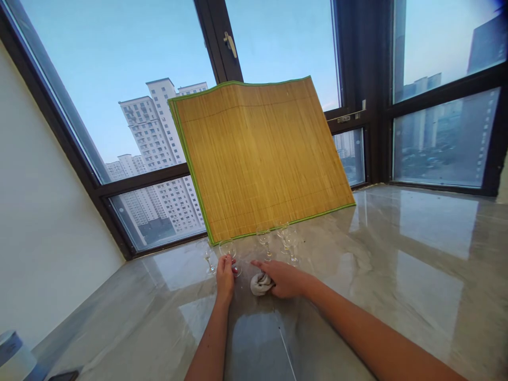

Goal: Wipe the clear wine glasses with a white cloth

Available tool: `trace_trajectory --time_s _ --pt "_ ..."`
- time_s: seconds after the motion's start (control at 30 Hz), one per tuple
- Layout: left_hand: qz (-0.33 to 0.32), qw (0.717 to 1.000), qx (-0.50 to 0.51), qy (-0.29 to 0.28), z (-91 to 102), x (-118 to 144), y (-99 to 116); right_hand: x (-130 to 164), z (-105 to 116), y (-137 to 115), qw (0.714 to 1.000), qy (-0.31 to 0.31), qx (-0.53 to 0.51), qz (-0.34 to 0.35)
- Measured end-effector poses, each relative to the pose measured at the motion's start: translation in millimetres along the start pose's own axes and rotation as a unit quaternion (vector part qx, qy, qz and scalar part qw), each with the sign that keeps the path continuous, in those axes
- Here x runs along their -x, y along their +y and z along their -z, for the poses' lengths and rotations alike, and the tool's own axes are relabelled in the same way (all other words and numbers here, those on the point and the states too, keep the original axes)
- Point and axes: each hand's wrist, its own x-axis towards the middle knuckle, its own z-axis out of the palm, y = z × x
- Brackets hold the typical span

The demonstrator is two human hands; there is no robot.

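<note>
Several small clear stemmed glasses stand in a row on the marble counter [397, 275], in front of a bamboo mat. My left hand [225, 275] is closed around the base of one glass [229, 250] near the left of the row. My right hand [283, 278] rests on a crumpled white cloth [260, 284] lying on the counter beside that glass. Another glass [207, 255] stands further left, and others [289, 241] stand to the right behind my right hand.
A bamboo mat [257, 159] with green edging leans upright against the window behind the glasses. Dark window frames [365, 95] run along the back and right. A white wall is at the left, with a pale round object [11, 354] at the bottom left corner.
</note>
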Motion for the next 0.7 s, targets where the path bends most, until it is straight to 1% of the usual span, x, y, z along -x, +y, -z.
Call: trace_trajectory --time_s 0.2,0.3,0.37,0.47,0.57,0.7 --pt "-0.002 1.0 0.001 -0.003 -0.1 0 0 0 5 -10 0.997 0.021 0.053 -0.049" --pt "-0.006 1.0 0.002 -0.006 0.5 -1 -2 -1 1 -17 0.994 0.017 0.069 -0.083" --pt "-0.006 1.0 0.003 -0.007 0.7 -1 -3 -1 -4 -20 0.992 0.025 0.081 -0.096" --pt "-0.004 1.0 0.006 -0.006 0.4 -2 -4 -3 -9 -23 0.991 0.062 0.094 -0.074" --pt "-0.005 1.0 0.006 -0.003 0.0 -2 -4 -3 -8 -27 0.991 0.088 0.093 -0.024" --pt "-0.009 1.0 -0.003 -0.002 0.6 -1 -1 -4 -7 -34 0.994 0.068 0.063 0.049"
